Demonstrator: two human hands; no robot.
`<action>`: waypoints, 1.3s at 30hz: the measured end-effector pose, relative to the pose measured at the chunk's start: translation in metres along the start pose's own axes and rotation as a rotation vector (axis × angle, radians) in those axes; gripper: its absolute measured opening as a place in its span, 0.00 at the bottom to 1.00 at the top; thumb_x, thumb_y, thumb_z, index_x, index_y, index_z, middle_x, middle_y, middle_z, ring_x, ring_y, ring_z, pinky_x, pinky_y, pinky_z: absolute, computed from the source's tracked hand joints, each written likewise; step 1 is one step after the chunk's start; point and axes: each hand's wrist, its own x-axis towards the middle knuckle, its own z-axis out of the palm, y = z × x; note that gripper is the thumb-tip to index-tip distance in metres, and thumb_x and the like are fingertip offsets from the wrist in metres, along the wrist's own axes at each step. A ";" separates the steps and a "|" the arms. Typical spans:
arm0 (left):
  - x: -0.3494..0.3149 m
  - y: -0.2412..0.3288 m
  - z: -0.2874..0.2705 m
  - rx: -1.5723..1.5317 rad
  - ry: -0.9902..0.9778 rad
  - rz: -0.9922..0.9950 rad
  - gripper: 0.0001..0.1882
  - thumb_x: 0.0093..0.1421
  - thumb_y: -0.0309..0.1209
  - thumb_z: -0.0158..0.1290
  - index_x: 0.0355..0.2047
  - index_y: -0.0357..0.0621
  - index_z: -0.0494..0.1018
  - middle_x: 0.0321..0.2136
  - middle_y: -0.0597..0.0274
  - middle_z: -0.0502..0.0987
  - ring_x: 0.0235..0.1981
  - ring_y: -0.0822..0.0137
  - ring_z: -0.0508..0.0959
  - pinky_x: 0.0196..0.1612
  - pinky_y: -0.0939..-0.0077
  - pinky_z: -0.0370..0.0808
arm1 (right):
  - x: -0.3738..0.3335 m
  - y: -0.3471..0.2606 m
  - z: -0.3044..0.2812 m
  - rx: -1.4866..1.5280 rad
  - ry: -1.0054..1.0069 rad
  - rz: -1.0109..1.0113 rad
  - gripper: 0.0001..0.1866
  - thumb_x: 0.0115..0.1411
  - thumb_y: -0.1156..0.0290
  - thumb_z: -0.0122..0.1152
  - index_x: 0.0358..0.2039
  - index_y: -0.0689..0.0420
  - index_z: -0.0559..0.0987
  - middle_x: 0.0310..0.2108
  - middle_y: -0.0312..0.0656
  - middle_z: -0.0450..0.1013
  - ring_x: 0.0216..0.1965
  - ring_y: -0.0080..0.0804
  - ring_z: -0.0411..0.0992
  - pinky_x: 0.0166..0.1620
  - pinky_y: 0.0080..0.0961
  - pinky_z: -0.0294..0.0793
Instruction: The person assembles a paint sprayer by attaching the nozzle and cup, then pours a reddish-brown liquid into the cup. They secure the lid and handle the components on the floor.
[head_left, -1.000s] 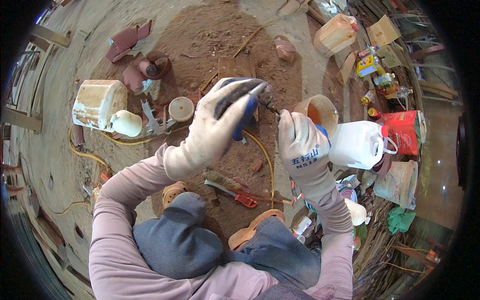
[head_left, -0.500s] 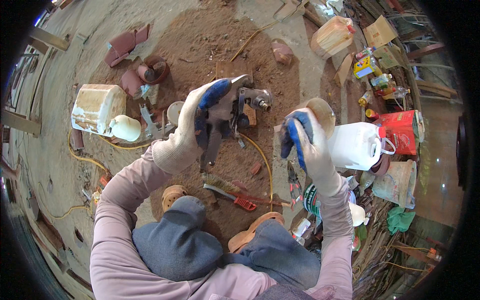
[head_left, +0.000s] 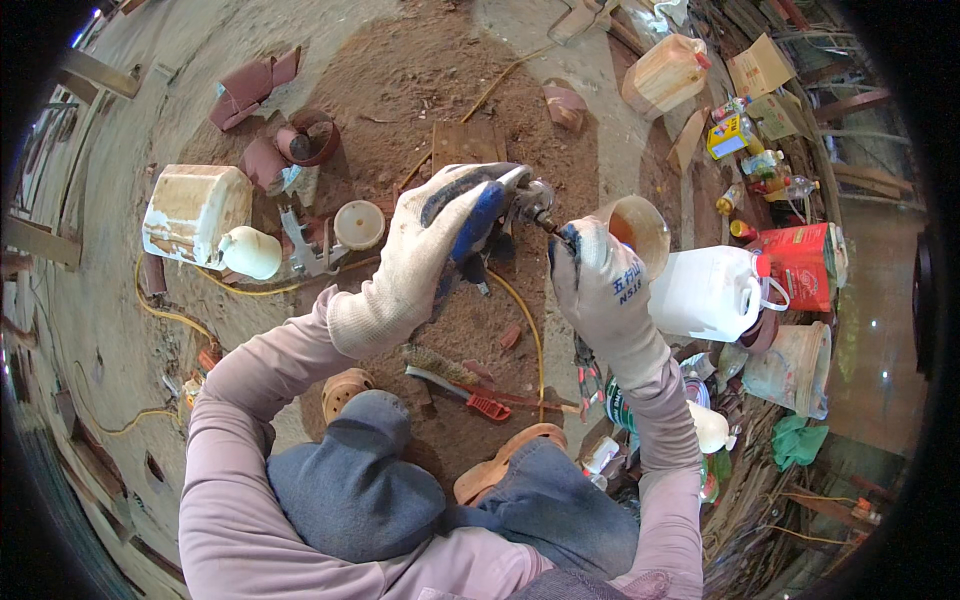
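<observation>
Silver-grey round-headed metal tool [head_left: 536,198] sits in the white-and-blue gloved left hand [head_left: 425,248], which curls around it; the similarly gloved right hand [head_left: 605,270] seemingly pinches a thin dark piece [head_left: 547,225] at its head. It looks stiff, rather heavy, best held by its body.

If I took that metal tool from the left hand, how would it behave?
The metal tool would probably feel heavy for its size, given its shiny metal body. It should be stiff, since its parts look rigid. The left hand partly covers it.

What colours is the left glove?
The left glove is off-white, with blue on its gripping side; the head view shows it best.
</observation>
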 end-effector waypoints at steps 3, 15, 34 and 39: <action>0.003 -0.004 0.002 0.089 -0.014 0.071 0.18 0.69 0.35 0.53 0.54 0.37 0.77 0.45 0.63 0.76 0.42 0.73 0.77 0.46 0.76 0.75 | -0.001 0.000 0.001 0.251 -0.119 0.238 0.04 0.69 0.72 0.54 0.38 0.59 0.72 0.29 0.46 0.70 0.26 0.45 0.72 0.29 0.32 0.71; 0.030 0.007 0.015 0.180 -0.136 0.088 0.22 0.70 0.37 0.52 0.57 0.33 0.74 0.49 0.58 0.75 0.44 0.74 0.78 0.39 0.80 0.77 | 0.001 0.016 -0.009 -0.392 0.059 -0.005 0.05 0.62 0.69 0.58 0.34 0.53 0.71 0.30 0.38 0.71 0.29 0.39 0.75 0.28 0.33 0.72; 0.117 -0.005 0.085 -0.414 -0.511 0.093 0.28 0.70 0.44 0.42 0.60 0.34 0.70 0.49 0.44 0.78 0.43 0.55 0.82 0.45 0.65 0.82 | -0.022 0.037 -0.122 1.081 0.282 0.649 0.12 0.74 0.61 0.53 0.40 0.57 0.71 0.22 0.31 0.65 0.17 0.16 0.62 0.19 0.17 0.61; 0.122 -0.034 0.079 -0.609 -0.309 -0.147 0.22 0.71 0.41 0.43 0.58 0.41 0.71 0.49 0.50 0.78 0.43 0.56 0.82 0.40 0.64 0.83 | -0.034 0.043 -0.122 0.713 0.299 0.539 0.12 0.75 0.63 0.50 0.42 0.58 0.75 0.25 0.30 0.70 0.21 0.13 0.64 0.22 0.14 0.62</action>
